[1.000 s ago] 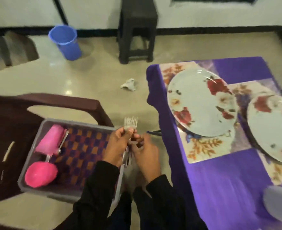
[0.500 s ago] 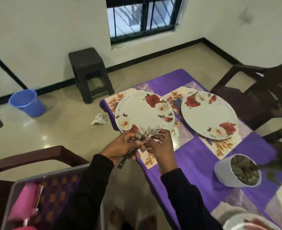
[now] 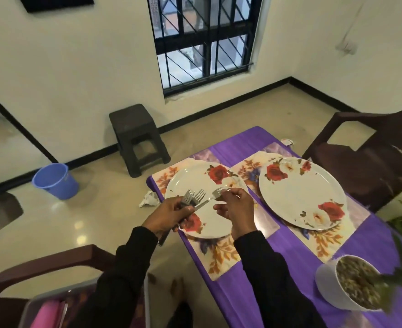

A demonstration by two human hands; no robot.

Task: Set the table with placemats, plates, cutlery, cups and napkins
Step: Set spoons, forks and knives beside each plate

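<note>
My left hand point(image 3: 169, 215) grips a bunch of steel forks point(image 3: 193, 197), tines up, over the near-left plate point(image 3: 195, 178). My right hand point(image 3: 236, 209) pinches a single fork point(image 3: 216, 192) by its neck, its handle still lying against the bunch. Both hands hover above that white rose-patterned plate, which sits on a floral placemat point(image 3: 221, 254). A second matching plate point(image 3: 299, 192) rests on its own placemat point(image 3: 323, 240) to the right. The table point(image 3: 249, 301) wears a purple cloth.
A white pot with a plant point(image 3: 351, 285) stands at the table's near right. A grey bin point(image 3: 53, 308) holding pink items sits on a brown chair at lower left. Another brown chair point(image 3: 372, 157) is at the right; a dark stool point(image 3: 138, 136), blue bucket point(image 3: 54, 181) and crumpled paper point(image 3: 149, 198) are on the floor.
My view swung from the bin on the chair up to the table. My hands carried the forks over the near-left plate, and my right hand has drawn one fork apart from the bunch.
</note>
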